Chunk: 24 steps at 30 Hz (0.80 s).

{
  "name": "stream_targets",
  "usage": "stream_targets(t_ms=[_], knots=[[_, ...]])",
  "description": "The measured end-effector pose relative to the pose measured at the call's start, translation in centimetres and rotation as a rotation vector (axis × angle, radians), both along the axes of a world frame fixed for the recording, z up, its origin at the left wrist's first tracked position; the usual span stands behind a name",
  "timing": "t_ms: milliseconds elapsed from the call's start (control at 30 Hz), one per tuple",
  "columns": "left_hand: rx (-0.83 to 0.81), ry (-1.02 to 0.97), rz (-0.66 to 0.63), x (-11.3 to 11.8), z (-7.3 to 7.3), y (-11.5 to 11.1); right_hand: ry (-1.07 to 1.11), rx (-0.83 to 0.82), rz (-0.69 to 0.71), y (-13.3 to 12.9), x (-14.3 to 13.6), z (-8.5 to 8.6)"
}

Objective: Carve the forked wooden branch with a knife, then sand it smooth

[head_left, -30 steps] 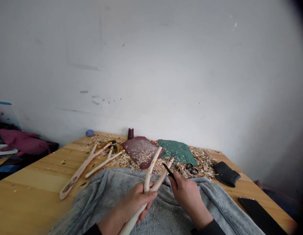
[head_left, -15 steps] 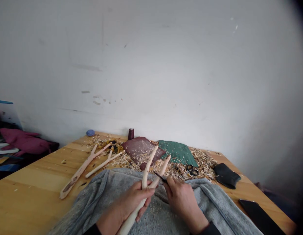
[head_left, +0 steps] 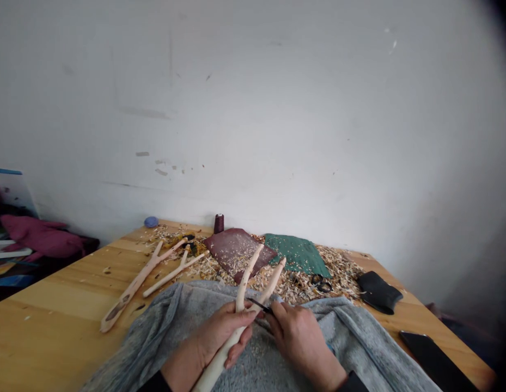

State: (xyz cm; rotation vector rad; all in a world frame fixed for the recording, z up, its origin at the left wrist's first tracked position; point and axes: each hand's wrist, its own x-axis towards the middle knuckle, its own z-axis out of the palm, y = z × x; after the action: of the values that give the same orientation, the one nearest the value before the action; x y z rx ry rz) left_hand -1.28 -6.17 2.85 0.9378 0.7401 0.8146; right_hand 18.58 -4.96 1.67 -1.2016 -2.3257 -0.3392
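Observation:
My left hand (head_left: 226, 332) is wrapped round a peeled, Y-shaped forked stick (head_left: 220, 360), just below where its two prongs part. The prongs point up and away from me. My right hand (head_left: 296, 332) is closed on a small knife (head_left: 260, 305); its handle is hidden in my fingers. The dark blade lies against the right prong, close to the fork. Under both hands a grey cloth (head_left: 269, 359), sprinkled with shavings, covers the near edge of the table.
Two more forked sticks, a large one (head_left: 128, 294) and a smaller one (head_left: 175, 273), lie on the wooden table (head_left: 52, 326) at left. Shavings (head_left: 342, 264) surround maroon (head_left: 232, 245) and green (head_left: 296, 250) pieces. A thread spool (head_left: 219, 224) stands behind; a phone (head_left: 434, 356) lies right.
The knife has moved left and down along the right prong, nearer the fork. My right hand has shifted slightly with it. My left hand keeps its hold on the stick.

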Motion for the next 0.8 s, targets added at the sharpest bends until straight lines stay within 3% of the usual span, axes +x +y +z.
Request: stream_targets(t_ms=[167, 267, 467, 567, 800], knots=[[-0.028, -0.035, -0.060, -0.1, 0.5, -0.3, 0.082, 0.090, -0.200, 2.2, 2.8, 0.0], [-0.054, -0.047, -0.072, -0.1, 0.6, -0.3, 0.086, 0.126, -0.253, 2.6, 3.3, -0.1], [-0.035, -0.022, 0.053, 0.0, 0.0, 0.1, 0.008, 0.042, -0.058, -0.1, -0.1, -0.2], [-0.005, 0.018, 0.080, 0.0, -0.2, 0.3, -0.030, -0.016, -0.048, -0.4, -0.6, 0.1], [0.003, 0.102, -0.012, 0.3, -0.5, -0.2, 0.027, -0.016, -0.446, 2.2, 2.7, 0.8]])
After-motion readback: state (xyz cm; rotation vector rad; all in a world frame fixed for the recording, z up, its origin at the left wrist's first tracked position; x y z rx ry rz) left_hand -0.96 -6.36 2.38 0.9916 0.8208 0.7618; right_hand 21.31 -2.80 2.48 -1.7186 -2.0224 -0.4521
